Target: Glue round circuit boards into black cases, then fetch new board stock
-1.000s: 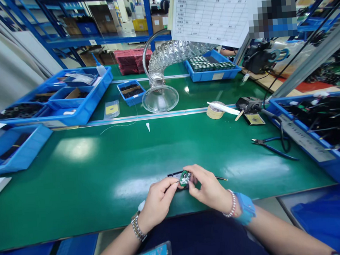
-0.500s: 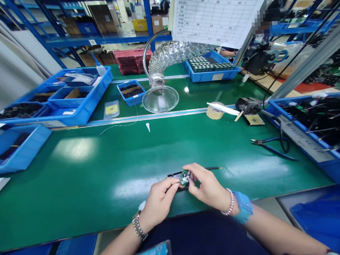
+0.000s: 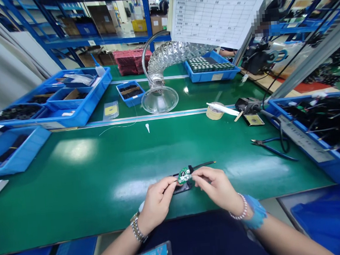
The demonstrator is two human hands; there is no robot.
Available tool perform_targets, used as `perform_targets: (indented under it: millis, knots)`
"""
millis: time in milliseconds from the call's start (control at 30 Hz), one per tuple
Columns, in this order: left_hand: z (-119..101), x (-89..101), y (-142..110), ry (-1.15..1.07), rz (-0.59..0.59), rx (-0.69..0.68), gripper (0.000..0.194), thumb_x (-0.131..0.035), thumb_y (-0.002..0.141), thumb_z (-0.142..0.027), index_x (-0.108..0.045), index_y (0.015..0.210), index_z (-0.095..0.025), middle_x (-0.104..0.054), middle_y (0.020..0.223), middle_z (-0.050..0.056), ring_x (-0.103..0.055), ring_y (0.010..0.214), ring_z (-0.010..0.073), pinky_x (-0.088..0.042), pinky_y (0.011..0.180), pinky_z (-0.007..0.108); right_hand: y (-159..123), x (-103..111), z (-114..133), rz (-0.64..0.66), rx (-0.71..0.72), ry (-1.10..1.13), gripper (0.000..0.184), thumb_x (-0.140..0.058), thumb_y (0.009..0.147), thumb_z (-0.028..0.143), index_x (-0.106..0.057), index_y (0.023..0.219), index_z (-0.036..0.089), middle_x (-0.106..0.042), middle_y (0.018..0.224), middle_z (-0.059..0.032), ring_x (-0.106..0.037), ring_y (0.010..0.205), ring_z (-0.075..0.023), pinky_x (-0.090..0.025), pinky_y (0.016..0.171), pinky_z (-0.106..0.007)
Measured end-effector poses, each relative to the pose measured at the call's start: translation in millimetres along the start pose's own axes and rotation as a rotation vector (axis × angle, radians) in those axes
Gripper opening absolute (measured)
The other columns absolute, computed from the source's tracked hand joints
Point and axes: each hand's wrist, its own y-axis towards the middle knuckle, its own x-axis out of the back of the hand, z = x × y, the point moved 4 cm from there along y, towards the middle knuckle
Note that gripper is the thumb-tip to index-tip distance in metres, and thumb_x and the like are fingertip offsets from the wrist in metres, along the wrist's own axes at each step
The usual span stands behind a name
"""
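A small green circuit board (image 3: 184, 175) with silvery parts is held up between my hands at the near middle of the bench. My left hand (image 3: 158, 200) pinches at its left edge with thumb and forefinger. On the other side, the fingertips of my right hand (image 3: 216, 184) are closed at the board's right edge; whether a thin wire is also in them I cannot tell. Below the board lies a dark open case (image 3: 182, 188), partly hidden by the board and my fingers. A black cable (image 3: 203, 164) with a bare tip runs from it to the right.
Blue-handled cutters (image 3: 272, 148) lie at the right, beside a blue bin of black cables (image 3: 313, 133). A tape roll (image 3: 214, 112) and a clear funnel hood (image 3: 160, 100) stand farther back. Blue trays (image 3: 84, 110) line the left; a small white nozzle (image 3: 147, 128) lies mid-bench.
My right hand has shifted right and its fingers cover less of the board. The board is turned more face-up, and more of the case and cable shows. My left hand has moved slightly left.
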Motion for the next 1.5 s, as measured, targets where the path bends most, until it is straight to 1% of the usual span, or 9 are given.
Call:
perform_targets:
  millis: [100,233,533,633,733,867,1067,1333,1500]
  knots:
    - [-2.0,-1.7,-2.0,0.047,-0.017,-0.077,0.022,-0.044,0.088,-0.024,-0.062,0.098,-0.019,-0.067,0.088,0.003,-0.060,0.076,0.0118,-0.045,0.070,0.022,-1.5,-4.7,-3.6,0.063,-0.046,0.051,0.018,-0.050,0.085,0.028,-0.064,0.081,0.018,-0.062,0.065,-0.0013,-0.055,0.055,-0.0108,-0.045,0.053,-0.022]
    - [-5.5,-4.2,-4.4,0.100,-0.028,-0.168,0.020,-0.045,0.087,-0.019,-0.061,0.098,-0.019,-0.067,0.092,0.003,-0.061,0.080,0.0116,-0.045,0.073,0.022,-1.6,-7.0,-8.6,0.092,-0.073,0.070,0.020,-0.051,0.085,0.031,-0.065,0.080,0.017,-0.062,0.063,-0.0013,-0.055,0.054,-0.0102,-0.045,0.054,-0.021]
    - [-10.9,-3.1,-4.4,0.061,0.038,-0.234,0.021,-0.045,0.087,-0.014,-0.061,0.099,-0.021,-0.066,0.085,0.001,-0.059,0.075,0.0108,-0.044,0.070,0.021,3.5,0.1,-1.9,0.145,0.057,-0.057,0.017,-0.051,0.083,0.023,-0.063,0.073,0.017,-0.061,0.063,-0.0009,-0.054,0.060,-0.0103,-0.042,0.059,-0.021]
    - [-11.0,-4.2,-5.0,0.055,0.063,-0.239,0.019,-0.045,0.086,-0.014,-0.061,0.096,-0.020,-0.066,0.081,0.000,-0.058,0.072,0.0098,-0.043,0.068,0.020,5.5,-3.1,-3.4,0.180,0.025,-0.022,0.013,-0.052,0.079,0.019,-0.060,0.070,0.016,-0.059,0.060,0.0000,-0.052,0.055,-0.0092,-0.040,0.054,-0.020]
    - [-11.5,-6.0,-5.6,0.061,0.063,-0.243,0.018,-0.045,0.086,-0.014,-0.061,0.094,-0.019,-0.065,0.078,0.000,-0.057,0.071,0.0097,-0.042,0.067,0.020,4.8,-7.5,-7.7,0.112,-0.042,0.041,0.009,-0.053,0.072,0.014,-0.056,0.064,0.015,-0.055,0.056,0.0014,-0.048,0.048,-0.0073,-0.038,0.047,-0.018]
    - [-11.3,-6.5,-4.1,0.064,0.050,-0.207,0.019,-0.044,0.087,-0.017,-0.061,0.096,-0.019,-0.065,0.080,0.001,-0.058,0.072,0.0106,-0.043,0.068,0.021,1.7,-9.6,-11.4,-0.002,-0.078,0.035,0.009,-0.052,0.068,0.012,-0.053,0.059,0.015,-0.051,0.052,0.0022,-0.046,0.047,-0.0069,-0.035,0.044,-0.018]
    - [-7.2,-3.3,-2.2,0.091,0.034,-0.102,0.021,-0.044,0.088,-0.023,-0.063,0.094,-0.018,-0.058,0.067,0.000,-0.052,0.058,0.0094,-0.042,0.063,0.021,0.4,-11.6,-16.6,0.195,-0.278,0.383,0.011,-0.051,0.076,0.022,-0.057,0.072,0.014,-0.057,0.054,0.0000,-0.052,0.045,-0.0090,-0.044,0.045,-0.020]
    - [-9.0,-1.9,-0.4,0.018,0.091,-0.061,0.024,-0.042,0.089,-0.026,-0.064,0.097,-0.019,-0.053,0.059,-0.002,-0.049,0.055,0.0092,-0.042,0.062,0.021,3.2,-4.9,-11.9,0.230,-0.213,0.263,0.019,-0.054,0.079,0.029,-0.063,0.074,0.013,-0.059,0.055,-0.0013,-0.054,0.046,-0.0088,-0.044,0.046,-0.020]
    - [-11.9,-2.6,-1.2,0.033,0.115,-0.147,0.021,-0.043,0.088,-0.021,-0.063,0.093,-0.019,-0.062,0.072,0.000,-0.055,0.065,0.0101,-0.042,0.065,0.021,3.4,-7.9,-15.9,0.335,-0.288,0.356,0.016,-0.054,0.078,0.029,-0.059,0.074,0.014,-0.059,0.055,-0.0001,-0.054,0.046,-0.0085,-0.046,0.046,-0.020]
